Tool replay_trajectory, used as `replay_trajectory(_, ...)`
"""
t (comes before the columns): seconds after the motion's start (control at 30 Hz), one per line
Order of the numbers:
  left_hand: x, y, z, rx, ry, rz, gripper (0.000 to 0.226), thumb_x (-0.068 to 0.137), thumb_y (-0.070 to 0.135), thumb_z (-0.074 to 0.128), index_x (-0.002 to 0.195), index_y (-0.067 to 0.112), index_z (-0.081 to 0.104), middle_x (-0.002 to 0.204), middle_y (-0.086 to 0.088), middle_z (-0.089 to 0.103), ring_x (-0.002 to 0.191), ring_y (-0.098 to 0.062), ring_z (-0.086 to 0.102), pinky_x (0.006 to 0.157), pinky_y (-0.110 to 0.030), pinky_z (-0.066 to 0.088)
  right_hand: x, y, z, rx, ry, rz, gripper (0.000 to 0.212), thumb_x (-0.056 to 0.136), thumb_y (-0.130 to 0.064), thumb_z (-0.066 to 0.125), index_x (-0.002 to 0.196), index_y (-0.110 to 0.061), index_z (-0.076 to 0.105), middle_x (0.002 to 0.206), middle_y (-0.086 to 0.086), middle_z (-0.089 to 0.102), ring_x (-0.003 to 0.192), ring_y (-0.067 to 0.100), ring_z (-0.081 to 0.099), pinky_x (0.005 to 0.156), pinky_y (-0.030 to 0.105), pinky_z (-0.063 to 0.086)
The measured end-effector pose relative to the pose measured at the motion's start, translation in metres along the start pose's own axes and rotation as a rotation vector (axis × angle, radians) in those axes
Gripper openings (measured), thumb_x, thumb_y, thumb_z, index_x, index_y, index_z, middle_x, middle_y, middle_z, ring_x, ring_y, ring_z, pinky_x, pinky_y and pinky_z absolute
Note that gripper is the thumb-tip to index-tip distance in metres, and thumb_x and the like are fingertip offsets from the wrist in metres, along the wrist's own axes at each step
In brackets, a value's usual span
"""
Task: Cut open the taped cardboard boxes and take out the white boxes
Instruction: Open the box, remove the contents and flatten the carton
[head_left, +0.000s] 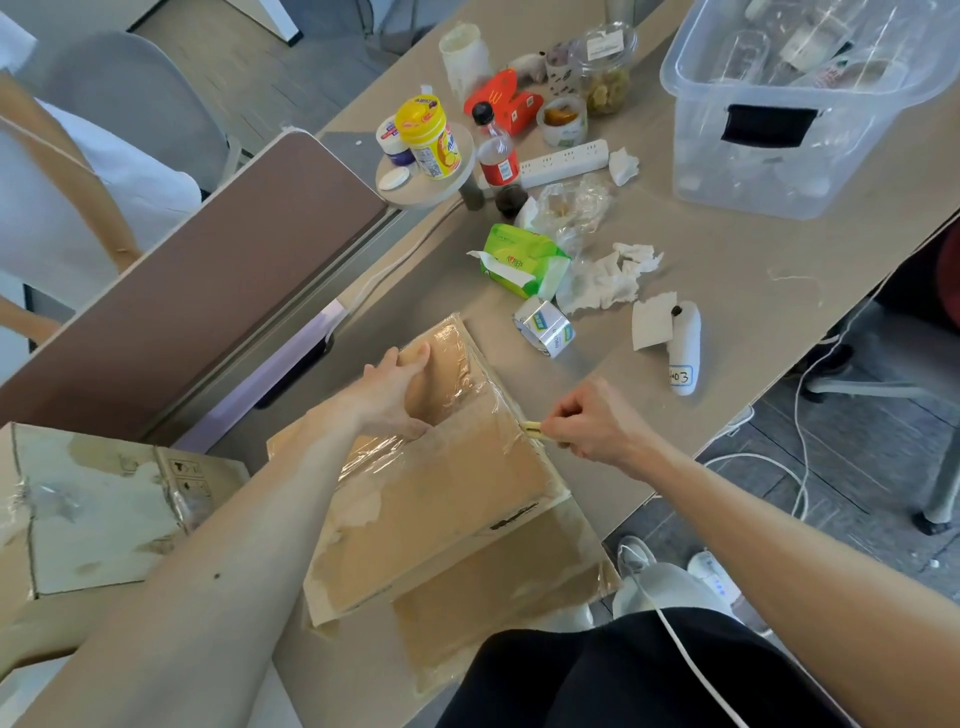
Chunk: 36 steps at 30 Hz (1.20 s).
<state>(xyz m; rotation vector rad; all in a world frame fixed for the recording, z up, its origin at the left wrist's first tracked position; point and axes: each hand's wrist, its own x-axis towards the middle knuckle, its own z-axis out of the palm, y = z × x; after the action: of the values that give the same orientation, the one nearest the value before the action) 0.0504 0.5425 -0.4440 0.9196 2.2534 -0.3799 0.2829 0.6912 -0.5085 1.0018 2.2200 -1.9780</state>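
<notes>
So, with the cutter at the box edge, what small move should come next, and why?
Probably draw the cutter in the right hand along the taped right edge of the cardboard box: its tip sits at that edge, clear tape covers it, and the left hand steadies the box.
</notes>
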Motion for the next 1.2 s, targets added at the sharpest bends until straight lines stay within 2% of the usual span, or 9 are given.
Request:
replay_trajectory(0.23,-0.027,-0.012,0.024,-0.333,0.253,0.056,0.078,0.087,0.035,0.075,0.154,0.027,0.035,0.165,-0.002,0.018,0.151,-0.023,0.020,0.120,-0.035,0.019,-0.007,-0.011,-0.010,0.150,0.205,0.009,0.021,0.092,-0.018,0.062,0.077,-0.006,0.070,0.060,0.007,0.064,0.048,0.015,0.054,0.044,0.026,0.042)
replay_trajectory(0.4,-0.055,-0.026,0.055,-0.677,0.416,0.070,0.013,0.093,0.032,0.069,0.097,0.022,0.076,0.118,0.009,0.067,0.110,-0.007,0.061,0.083,-0.006,0.039,-0.009,-0.056,0.020,0.203,0.056,-0.080,0.019,0.097,-0.021,0.056,0.089,-0.007,0.066,0.062,0.007,0.064,0.047,0.018,0.049,0.044,0.026,0.040)
replay_trajectory(0.47,-0.065,-0.026,0.065,-0.839,0.440,0.086,0.029,0.094,0.041,0.066,0.092,0.015,0.078,0.100,0.001,0.076,0.090,-0.009,0.065,0.076,-0.010,0.043,-0.010,-0.068,0.041,0.247,-0.031,-0.100,0.018,0.099,-0.023,0.055,0.103,-0.007,0.062,0.065,0.009,0.064,0.047,0.017,0.047,0.044,0.026,0.039)
replay_trajectory(0.57,-0.091,-0.026,0.076,-1.129,0.382,0.144,0.034,0.094,0.049,0.060,0.100,0.021,0.078,0.100,0.005,0.077,0.096,-0.005,0.069,0.087,-0.022,0.051,-0.014,-0.086,0.083,0.230,-0.100,-0.116,0.024,0.100,-0.026,0.054,0.119,-0.011,0.052,0.063,0.008,0.061,0.047,0.017,0.046,0.042,0.026,0.037)
replay_trajectory(0.67,-0.111,-0.037,0.091,-1.340,0.408,0.215,0.033,0.090,0.049,0.055,0.104,0.027,0.075,0.102,0.007,0.077,0.103,-0.006,0.068,0.093,-0.023,0.049,-0.021,-0.105,0.131,0.242,-0.175,-0.098,0.022,0.102,-0.024,0.051,0.121,-0.013,0.047,0.059,0.006,0.053,0.043,0.011,0.043,0.037,0.021,0.031)
replay_trajectory(0.8,-0.135,-0.062,0.108,-1.629,0.405,0.325,0.037,0.094,0.040,0.056,0.108,0.008,0.071,0.081,-0.006,0.069,0.080,-0.023,0.068,0.090,-0.049,0.053,-0.029,-0.120,0.187,0.225,-0.261,-0.044,0.023,0.101,-0.031,0.052,0.116,-0.013,0.051,0.054,0.000,0.052,0.039,0.012,0.037,0.035,0.022,0.027)
replay_trajectory(1.0,-0.152,-0.093,0.134,-1.871,0.476,0.383,0.045,0.093,0.036,0.061,0.106,-0.006,0.064,0.082,-0.022,0.062,0.065,-0.030,0.063,0.077,-0.041,0.054,-0.042,-0.130,0.235,0.135,-0.305,-0.020,0.025,0.102,-0.033,0.050,0.110,-0.010,0.054,0.061,0.005,0.052,0.040,0.013,0.041,0.035,0.024,0.031)
replay_trajectory(1.1,-0.149,-0.108,0.145,-1.918,0.510,0.357,0.061,0.089,0.042,0.065,0.116,-0.012,0.059,0.098,-0.028,0.067,0.078,-0.034,0.065,0.082,-0.048,0.055,-0.042,-0.127,0.247,-0.012,-0.245,-0.060,0.021,0.099,-0.037,0.054,0.104,-0.016,0.055,0.072,0.002,0.062,0.054,0.015,0.056,0.047,0.032,0.047)
replay_trajectory(1.2,-0.143,-0.121,0.159,-1.995,0.568,0.164,0.048,0.092,0.038,0.064,0.111,-0.005,0.059,0.099,-0.018,0.073,0.085,-0.028,0.071,0.083,-0.042,0.055,-0.042,-0.112,0.246,-0.421,-0.011,-0.276,0.024,0.095,-0.042,0.057,0.109,-0.022,0.059,0.101,-0.002,0.068,0.090,0.016,0.063,0.081,0.035,0.049)
